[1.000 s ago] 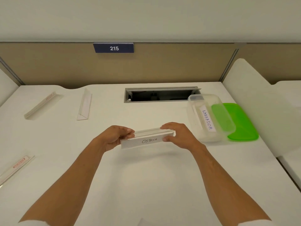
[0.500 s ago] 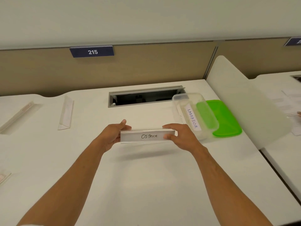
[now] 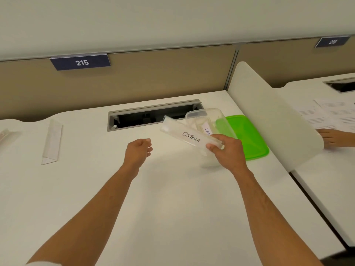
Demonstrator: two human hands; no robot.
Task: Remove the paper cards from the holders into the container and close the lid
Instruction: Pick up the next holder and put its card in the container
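Observation:
My right hand (image 3: 227,150) grips one end of a clear holder (image 3: 189,135) with a white card reading OSTRICH inside it. The holder is lifted and tilted, its far end near the rim of the clear container (image 3: 205,113). Inside the container lies a card (image 3: 207,131) with handwriting, partly hidden. The green lid (image 3: 247,135) lies flat under and to the right of the container. My left hand (image 3: 138,150) hovers above the table with loosely curled fingers, holding nothing.
A clear holder (image 3: 51,143) lies at the left, and another one (image 3: 3,134) sits at the left edge. A cable slot (image 3: 153,115) opens in the table behind. A white divider (image 3: 272,120) stands to the right; beyond it another person's hand (image 3: 334,138) rests by papers.
My left hand has let go of the OSTRICH holder and dropped back. My right hand has carried the holder right and tilted it toward the container. The view has turned right.

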